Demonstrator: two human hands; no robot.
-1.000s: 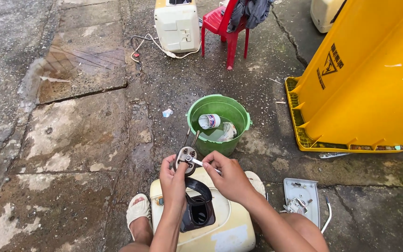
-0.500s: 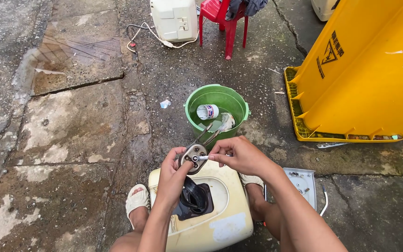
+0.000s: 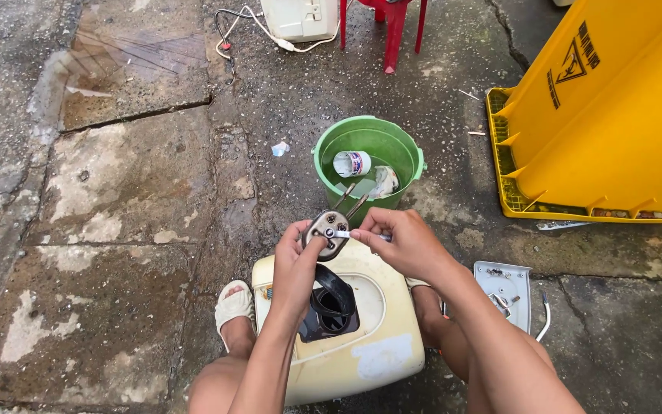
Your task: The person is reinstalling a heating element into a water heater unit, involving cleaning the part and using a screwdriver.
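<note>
My left hand (image 3: pixel 298 264) holds a small oval metal plate (image 3: pixel 326 232) with studs and thin metal rods that point toward a green bucket (image 3: pixel 404 146). My right hand (image 3: pixel 400 241) pinches a slim metal tool (image 3: pixel 344 234) against the middle of that plate. Both hands hover over a cream-coloured appliance shell (image 3: pixel 362 349) that lies between my legs, with a round opening and a black rubber gasket (image 3: pixel 335 299) in it. The bucket stands just beyond my hands and holds a small white tub and crumpled scraps.
A grey cover plate (image 3: pixel 506 287) with loose small parts and a white cable lies at my right. A large yellow bin (image 3: pixel 614 115) lies tipped at the right. A red plastic stool (image 3: pixel 392 27) and a white box unit (image 3: pixel 293 17) with a cord stand far back. Wet concrete surrounds me.
The view has tilted down a little, so the bucket and stool sit higher in frame. My hands stay together on the metal plate over the cream shell.
</note>
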